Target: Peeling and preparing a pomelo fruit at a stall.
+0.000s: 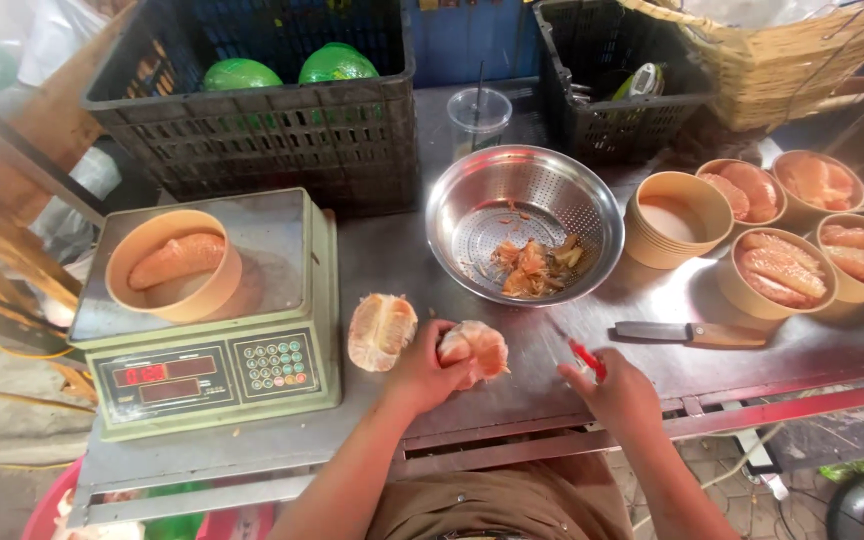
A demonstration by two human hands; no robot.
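Observation:
My left hand grips a peeled pomelo piece low over the steel table. My right hand holds a small red-handled knife, its blade angled up to the left, close to that piece. A second peeled pomelo half lies on the table just left of my left hand. Behind both hands stands a perforated steel bowl with pith and peel scraps in it.
A green scale at left carries a paper bowl holding one pomelo segment. A wooden-handled knife lies at right, near stacked empty paper bowls and several filled bowls. Black crates, green pomelos, a plastic cup stand behind.

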